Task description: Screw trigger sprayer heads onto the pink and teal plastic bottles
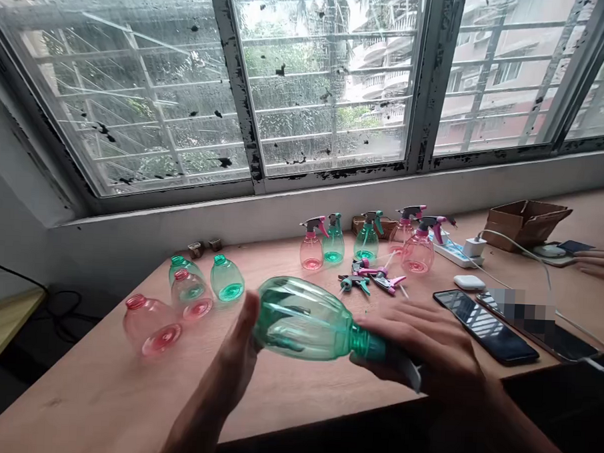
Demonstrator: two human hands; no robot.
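Observation:
A green see-through spray bottle (305,320) lies on its side in the air above the front of the table, its neck to the right. My left hand (233,357) grips its base end, thumb on the near side. Around the grey spray head (396,361) at the neck, my right hand (427,339) is closed, hiding part of it. The head sits at the bottle's mouth; how tightly cannot be told. Behind the bottle lie several loose spray heads (372,278). Pink and green bottles without heads, such as a pink bottle (150,323), stand at the left.
Several bottles with heads, one a green spray bottle (366,243), stand at the back. Phones (485,325), an earbud case (470,282), a power strip (456,251) with cables and a cardboard box (525,223) occupy the right. Another person's hand (601,263) rests at the far right.

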